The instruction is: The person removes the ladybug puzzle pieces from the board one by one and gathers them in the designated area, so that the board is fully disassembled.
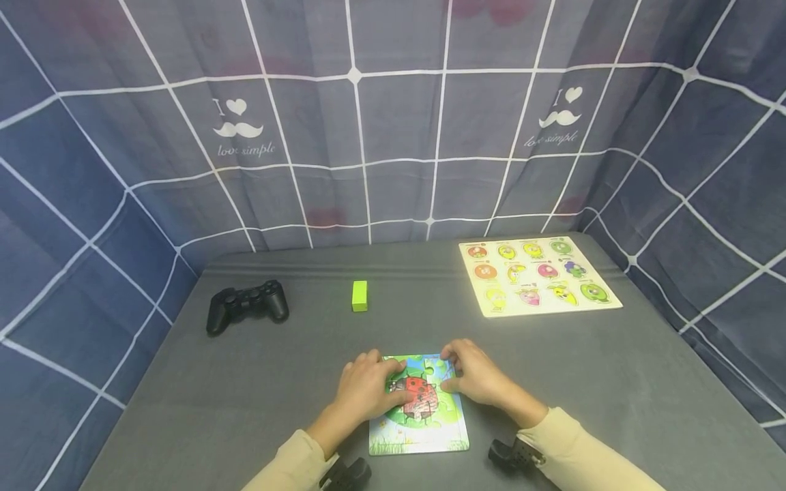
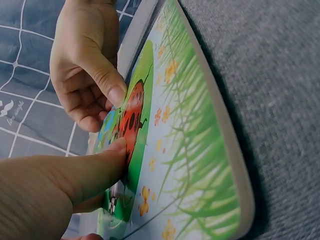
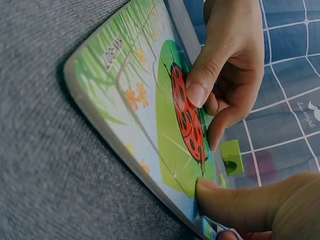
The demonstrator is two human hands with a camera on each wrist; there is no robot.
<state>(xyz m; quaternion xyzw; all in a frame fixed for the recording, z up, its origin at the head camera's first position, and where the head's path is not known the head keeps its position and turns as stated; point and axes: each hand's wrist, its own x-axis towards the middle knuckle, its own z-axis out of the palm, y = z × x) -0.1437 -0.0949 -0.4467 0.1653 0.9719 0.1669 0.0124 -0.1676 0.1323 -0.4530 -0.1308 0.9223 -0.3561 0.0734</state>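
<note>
A small ladybug jigsaw puzzle (image 1: 424, 436) lies flat on the grey table, its grassy edge toward me. My left hand (image 1: 366, 383) rests over its left side, with the thumb pressing on the red ladybug (image 3: 182, 100) and the other fingers bent near the upper left. At the upper right corner my right hand (image 1: 482, 375) pinches a puzzle piece (image 1: 439, 368) between thumb and forefinger. In the left wrist view the right hand (image 2: 87, 60) has its fingers curled beside the board. The right fingers partly hide that corner.
Behind the puzzle stands a lime-green block (image 1: 359, 296). A black game controller (image 1: 247, 305) lies at the left, and a fruit picture board (image 1: 540, 276) at the back right. Checked blue-grey curtains (image 1: 393, 136) close off the table's back and sides.
</note>
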